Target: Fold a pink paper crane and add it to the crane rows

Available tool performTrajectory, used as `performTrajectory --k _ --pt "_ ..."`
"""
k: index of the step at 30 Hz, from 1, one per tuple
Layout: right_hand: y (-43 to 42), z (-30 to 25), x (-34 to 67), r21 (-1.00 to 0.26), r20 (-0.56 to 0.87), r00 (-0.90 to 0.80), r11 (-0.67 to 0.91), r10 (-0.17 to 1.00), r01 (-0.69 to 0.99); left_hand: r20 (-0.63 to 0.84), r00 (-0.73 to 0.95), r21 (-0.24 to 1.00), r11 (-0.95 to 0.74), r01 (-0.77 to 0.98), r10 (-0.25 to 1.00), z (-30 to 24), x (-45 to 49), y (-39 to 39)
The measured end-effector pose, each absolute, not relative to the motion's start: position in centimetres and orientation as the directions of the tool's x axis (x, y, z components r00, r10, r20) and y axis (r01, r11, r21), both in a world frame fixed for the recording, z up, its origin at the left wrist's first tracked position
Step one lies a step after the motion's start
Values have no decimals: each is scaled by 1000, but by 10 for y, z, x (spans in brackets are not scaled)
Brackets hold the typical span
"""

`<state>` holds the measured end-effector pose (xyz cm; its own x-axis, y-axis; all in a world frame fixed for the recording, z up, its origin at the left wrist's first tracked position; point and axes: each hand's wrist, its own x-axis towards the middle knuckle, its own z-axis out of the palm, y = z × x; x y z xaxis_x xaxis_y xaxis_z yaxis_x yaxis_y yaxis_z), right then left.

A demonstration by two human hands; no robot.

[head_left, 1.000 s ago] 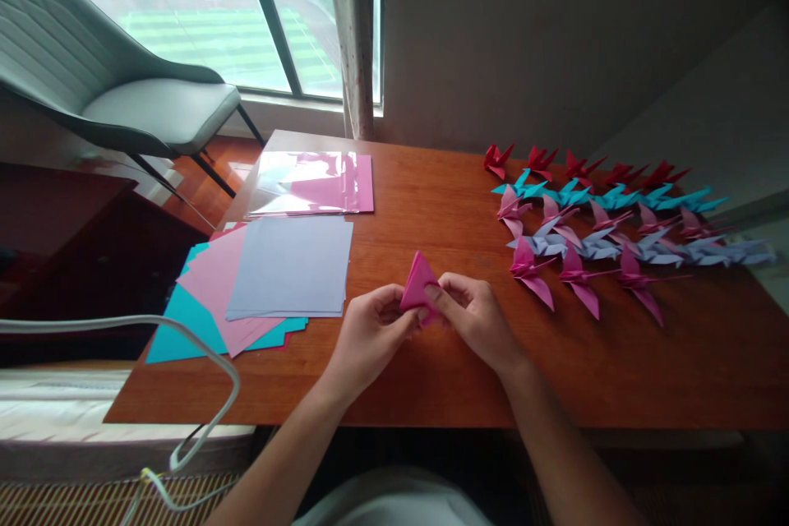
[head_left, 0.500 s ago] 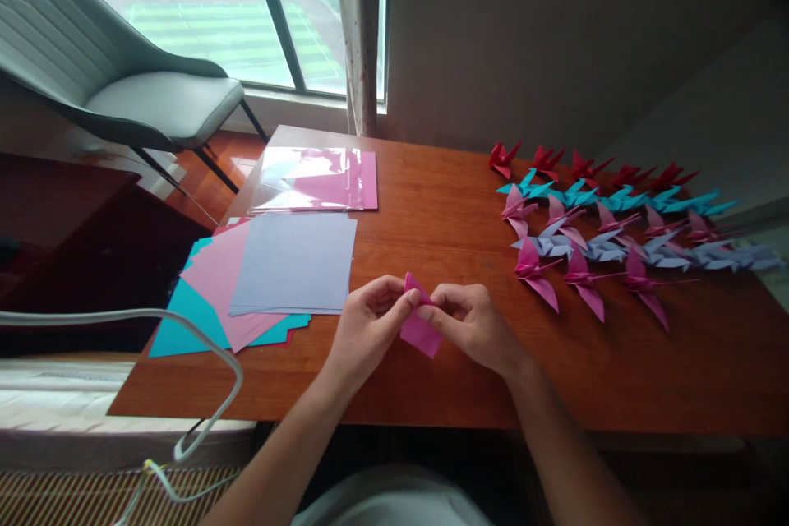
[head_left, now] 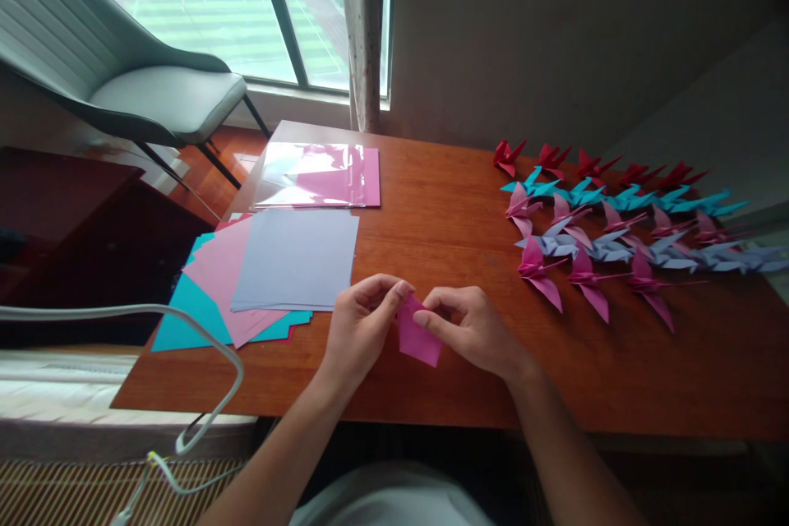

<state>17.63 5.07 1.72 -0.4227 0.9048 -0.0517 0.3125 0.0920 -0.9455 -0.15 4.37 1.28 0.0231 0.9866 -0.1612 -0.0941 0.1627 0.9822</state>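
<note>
Between my hands is a small piece of folded magenta origami paper (head_left: 419, 339), held above the near part of the table. My left hand (head_left: 366, 320) pinches its upper left corner between thumb and forefinger. My right hand (head_left: 472, 325) grips its right side, the thumb lying over the front face and the other fingers curled behind. The paper's lower part hangs down free, pointing toward me. To the right stand finished paper cranes in rows; the nearest row has magenta cranes (head_left: 588, 283).
On the brown wooden table (head_left: 431, 222) lie lilac paper sheets (head_left: 296, 259) over fanned pink and turquoise sheets (head_left: 191, 308). Behind them is a clear packet of paper (head_left: 320, 174). Red cranes (head_left: 509, 158) form the far row. A white cable (head_left: 203, 329) loops at the left, near a chair (head_left: 166, 99).
My left fingers have shifted to the paper's upper left corner, and more of its front face shows. The paper's lower end has dropped slightly. The whole view has shifted a little.
</note>
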Motion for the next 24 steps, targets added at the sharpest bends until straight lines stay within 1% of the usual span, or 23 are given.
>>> performTrajectory --k 3,5,8,10,11,13,15,17,19,24 --pt "51 16 177 -942 -57 -397 83 916 327 -152 10 984 153 -96 988 12 -2 44" --pt "51 13 177 -942 -36 -341 82 939 326 -153 29 983 155 -103 988 13 -1 45" --pt "52 10 179 -958 -7 -195 49 981 282 -185 156 976 200 -90 970 13 0 44" --pt "53 9 179 -978 -8 -122 17 993 206 -210 256 969 236 -77 944 12 1 43" --pt "54 9 178 -988 -19 -112 -2 994 154 -214 281 967 243 -74 936 12 1 42" --pt "54 10 177 -998 -60 -154 -53 986 45 -202 259 971 228 -73 944 11 1 42" --pt "54 11 176 -992 -118 -251 -123 961 -7 -184 194 975 204 -86 963 11 1 42" --pt "54 11 176 -984 -174 -324 -176 930 21 -176 146 977 192 -98 973 11 1 42" --pt "53 11 177 -979 -205 -336 -194 919 64 -178 129 977 191 -95 976 10 1 43" --pt "52 9 176 -983 -185 -307 -175 933 60 -187 123 975 199 -96 975 10 2 43"
